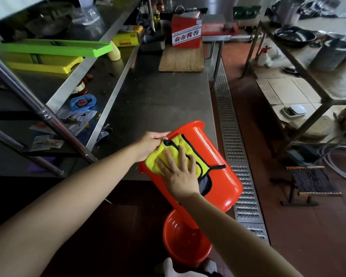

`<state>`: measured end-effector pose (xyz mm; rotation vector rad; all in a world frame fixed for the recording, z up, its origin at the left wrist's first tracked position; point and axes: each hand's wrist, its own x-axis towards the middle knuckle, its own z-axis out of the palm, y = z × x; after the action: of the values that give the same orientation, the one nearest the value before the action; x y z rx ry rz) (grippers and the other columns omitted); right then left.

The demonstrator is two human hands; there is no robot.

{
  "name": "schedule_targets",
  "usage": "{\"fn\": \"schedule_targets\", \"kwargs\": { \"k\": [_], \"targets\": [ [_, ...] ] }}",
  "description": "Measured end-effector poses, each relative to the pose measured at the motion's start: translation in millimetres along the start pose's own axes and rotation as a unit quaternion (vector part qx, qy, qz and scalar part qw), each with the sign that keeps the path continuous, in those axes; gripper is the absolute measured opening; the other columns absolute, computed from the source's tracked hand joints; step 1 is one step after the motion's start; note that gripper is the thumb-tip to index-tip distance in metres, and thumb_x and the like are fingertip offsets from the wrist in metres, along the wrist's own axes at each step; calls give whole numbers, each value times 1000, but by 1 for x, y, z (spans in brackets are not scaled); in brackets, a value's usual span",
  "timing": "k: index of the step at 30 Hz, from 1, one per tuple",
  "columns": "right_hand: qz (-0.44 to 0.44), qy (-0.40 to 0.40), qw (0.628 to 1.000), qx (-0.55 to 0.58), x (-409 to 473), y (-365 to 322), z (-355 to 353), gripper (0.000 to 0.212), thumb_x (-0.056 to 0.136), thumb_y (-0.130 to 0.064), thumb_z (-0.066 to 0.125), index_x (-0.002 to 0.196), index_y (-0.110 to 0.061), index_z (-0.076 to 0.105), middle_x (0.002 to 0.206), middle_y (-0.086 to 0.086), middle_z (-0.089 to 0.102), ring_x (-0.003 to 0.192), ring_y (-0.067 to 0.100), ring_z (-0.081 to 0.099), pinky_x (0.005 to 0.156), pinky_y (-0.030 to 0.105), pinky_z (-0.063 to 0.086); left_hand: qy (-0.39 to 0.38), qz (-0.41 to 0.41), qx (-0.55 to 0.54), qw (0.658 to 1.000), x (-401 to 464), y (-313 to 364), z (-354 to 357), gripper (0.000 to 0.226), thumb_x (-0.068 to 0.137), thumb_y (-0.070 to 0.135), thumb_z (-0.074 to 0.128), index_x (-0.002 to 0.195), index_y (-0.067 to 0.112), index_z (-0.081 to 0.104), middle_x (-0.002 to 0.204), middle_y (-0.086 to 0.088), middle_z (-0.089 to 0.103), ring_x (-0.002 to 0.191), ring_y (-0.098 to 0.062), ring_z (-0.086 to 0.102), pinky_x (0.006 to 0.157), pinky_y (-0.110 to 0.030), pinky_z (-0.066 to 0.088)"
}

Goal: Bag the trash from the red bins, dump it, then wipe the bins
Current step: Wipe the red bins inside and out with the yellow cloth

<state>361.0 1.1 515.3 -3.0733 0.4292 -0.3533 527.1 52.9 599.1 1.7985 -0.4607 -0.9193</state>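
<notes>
Wiping step, judging by the hands: the red bin lies tipped at the counter's near right corner. The left hand pinches the yellow cloth; the right hand, its grip released, presses it flat. Next probably calls for turning the bin to unwiped sides.

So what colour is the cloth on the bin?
Yellow with black edging, seen in the head view: the cloth lies on the red bin.

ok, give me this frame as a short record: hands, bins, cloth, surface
left hand: grips the rim of the tilted red bin
right hand: flat, presses the yellow cloth on the bin's side
tilted red bin: rests on the steel counter edge
second red bin: upright on the floor below
stage: wiping
</notes>
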Motion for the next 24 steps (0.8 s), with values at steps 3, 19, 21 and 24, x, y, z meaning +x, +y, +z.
{"fn": "schedule_targets", "kwargs": {
  "k": [3,19,21,24],
  "targets": [
    [-15,8,1000,6,-15,14,0,63,95,-42,54,154,-36,33,169,0,10,153,44,-1,113,65,16,4,23,16,1000,2,-2,3,37,98,-2,49,128,14,65,115,1,70,109,-14,64,97,-27,51],
    [29,-54,998,-9,-98,47,-13,66,96,-68,40,156,-47,22,168,-2,12,153,43,0,114,68,18,-43,23,-5,999,-6,-18,-3,38,99,15,57,137,17,56,140,-1,57,132,-13,49,116,-41,33],
    [25,-56,998,-7,-76,40,-15,62,100,-64,33,157,-45,19,169,-3,9,153,44,-4,114,68,16,-38,25,0,999,-6,-20,-5,37,99,15,57,136,19,57,139,1,57,132,-12,49,116,-40,33],
    [29,-52,998,6,-37,31,-19,58,103,-63,23,157,-45,16,169,-5,5,152,43,-9,115,67,13,-39,30,-9,999,-4,-24,-6,36,98,14,59,134,20,59,137,3,59,131,-10,49,115,-34,33]
  ]
}}
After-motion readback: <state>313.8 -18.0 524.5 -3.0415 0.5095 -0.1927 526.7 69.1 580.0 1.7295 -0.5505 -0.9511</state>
